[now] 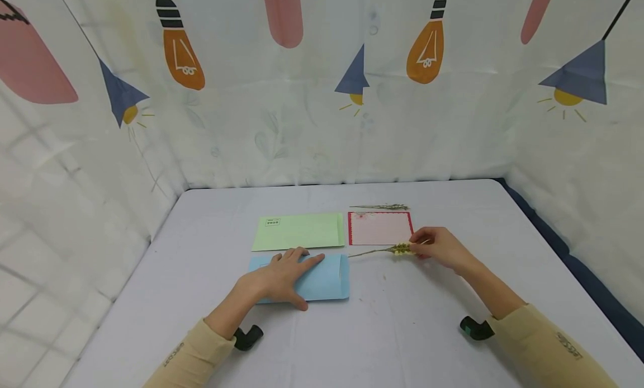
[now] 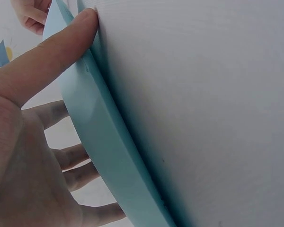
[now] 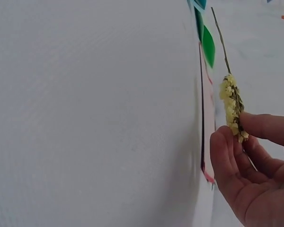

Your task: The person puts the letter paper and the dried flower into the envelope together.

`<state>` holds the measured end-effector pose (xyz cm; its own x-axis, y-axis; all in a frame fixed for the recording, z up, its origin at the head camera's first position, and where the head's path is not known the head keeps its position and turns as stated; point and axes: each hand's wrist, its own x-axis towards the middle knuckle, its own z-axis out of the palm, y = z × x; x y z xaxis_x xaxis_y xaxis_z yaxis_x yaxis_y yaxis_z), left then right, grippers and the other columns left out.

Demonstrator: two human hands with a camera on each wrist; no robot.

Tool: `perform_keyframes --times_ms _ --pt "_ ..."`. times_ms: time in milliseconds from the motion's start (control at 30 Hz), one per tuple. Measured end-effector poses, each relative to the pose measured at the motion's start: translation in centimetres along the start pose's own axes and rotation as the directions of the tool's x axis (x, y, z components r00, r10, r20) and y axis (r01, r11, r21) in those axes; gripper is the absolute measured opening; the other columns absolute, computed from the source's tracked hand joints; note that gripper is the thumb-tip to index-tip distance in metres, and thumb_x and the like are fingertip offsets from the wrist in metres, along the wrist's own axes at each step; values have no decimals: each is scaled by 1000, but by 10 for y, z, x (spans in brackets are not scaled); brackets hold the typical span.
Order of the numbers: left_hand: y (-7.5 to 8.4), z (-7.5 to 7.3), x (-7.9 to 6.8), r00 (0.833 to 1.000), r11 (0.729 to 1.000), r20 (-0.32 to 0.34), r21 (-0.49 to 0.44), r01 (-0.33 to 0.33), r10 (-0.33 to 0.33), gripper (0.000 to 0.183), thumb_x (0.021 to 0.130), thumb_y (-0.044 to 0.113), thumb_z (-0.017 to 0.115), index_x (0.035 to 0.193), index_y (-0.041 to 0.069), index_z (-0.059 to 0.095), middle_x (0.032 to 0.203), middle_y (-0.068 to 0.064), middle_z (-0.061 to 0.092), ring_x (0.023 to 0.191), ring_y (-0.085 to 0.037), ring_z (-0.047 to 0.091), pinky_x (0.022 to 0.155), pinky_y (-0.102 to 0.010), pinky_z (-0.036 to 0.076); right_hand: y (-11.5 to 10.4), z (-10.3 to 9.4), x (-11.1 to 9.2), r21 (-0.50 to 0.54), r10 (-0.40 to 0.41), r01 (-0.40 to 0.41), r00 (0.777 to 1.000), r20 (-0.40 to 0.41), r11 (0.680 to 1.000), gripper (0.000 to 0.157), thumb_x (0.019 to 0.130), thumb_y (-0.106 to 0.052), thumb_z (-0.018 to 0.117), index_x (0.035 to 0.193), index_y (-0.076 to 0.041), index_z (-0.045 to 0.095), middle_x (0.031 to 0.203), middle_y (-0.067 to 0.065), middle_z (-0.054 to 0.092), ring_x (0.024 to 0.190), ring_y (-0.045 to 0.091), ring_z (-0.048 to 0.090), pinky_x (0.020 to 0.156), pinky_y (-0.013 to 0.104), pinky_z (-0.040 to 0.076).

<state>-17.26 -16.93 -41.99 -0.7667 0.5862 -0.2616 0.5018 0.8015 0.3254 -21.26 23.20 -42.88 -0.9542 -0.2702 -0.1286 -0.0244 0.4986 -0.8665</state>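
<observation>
Left hand (image 1: pixel 282 279) spread over a blue envelope (image 1: pixel 329 284), right hand (image 1: pixel 445 251) pinching a yellow flower sprig (image 1: pixel 401 249).
The left forearm reached in from the lower left, palm down, its fingers straight and fanned across the envelope, with the thumb out at the near edge; that grip was loose, closed round nothing. The right forearm slanted in from the lower right, and its grip was closed, thumb and fingertips pinching the blossom end while the stem pointed left, its tip near the envelope's upper right corner. The envelope lay on the white tabletop (image 1: pixel 377 343), just nearer than a green envelope (image 1: pixel 299 231). The sprig was at the near side of a red-bordered card (image 1: pixel 380 230); a second sprig (image 1: pixel 387 207) lay beyond the card.
</observation>
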Motion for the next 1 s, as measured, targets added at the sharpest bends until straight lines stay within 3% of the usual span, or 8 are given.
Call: perform_keyframes --times_ms 500,1000 --pt "0 0 1 1000 1000 9 0 3 -3 106 78 42 91 163 23 31 153 -12 34 142 -34 33 113 -62 23 -3 12 0 72 -22 18 999 50 997 25 95 -9 73 112 8 66 101 14 68 87 30 69 79 39 59" --pt "1 -1 1 1000 1000 7 -5 9 -9 105 78 40 91 163 23 32 154 -13 34 143 -34 31 114 -62 23 0 15 3 42 -16 14 998 63 999 22 94 -10 75 108 5 67 98 11 68 87 27 68 78 34 58"
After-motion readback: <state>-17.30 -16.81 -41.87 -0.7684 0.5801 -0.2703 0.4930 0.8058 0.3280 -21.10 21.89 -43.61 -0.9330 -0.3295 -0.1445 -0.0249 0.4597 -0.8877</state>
